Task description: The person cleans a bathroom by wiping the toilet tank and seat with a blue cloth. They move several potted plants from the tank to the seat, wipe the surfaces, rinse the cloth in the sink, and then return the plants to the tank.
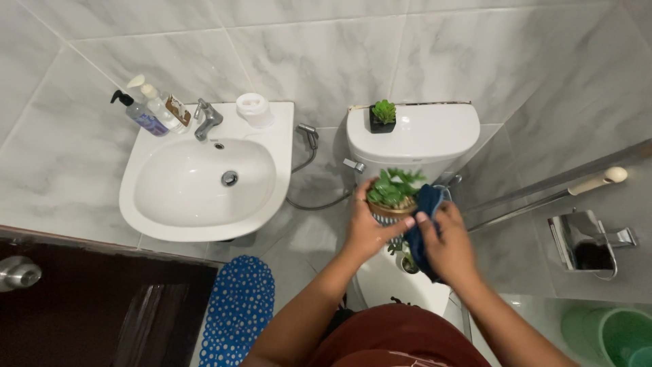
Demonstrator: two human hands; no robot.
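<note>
Grey-veined marble tile walls [326,61] all round. White wall-hung sink [204,183] with chrome tap [207,119], soap bottles [153,109] at its back edge. White toilet cistern [414,136] to its right. Dark wooden door [95,299] lower left, blue dotted mat [238,309] on floor, green bucket [621,336] lower right. Light even.

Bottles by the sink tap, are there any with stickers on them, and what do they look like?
Pump bottle: back left corner of the sink, leaning; clear purple body, black pump.
Second bottle: beside it, nearer the tap; pale body, white top.
Label: on that second bottle; small brown and white patch, print too small to tell.
No signs or screens in view.
</note>
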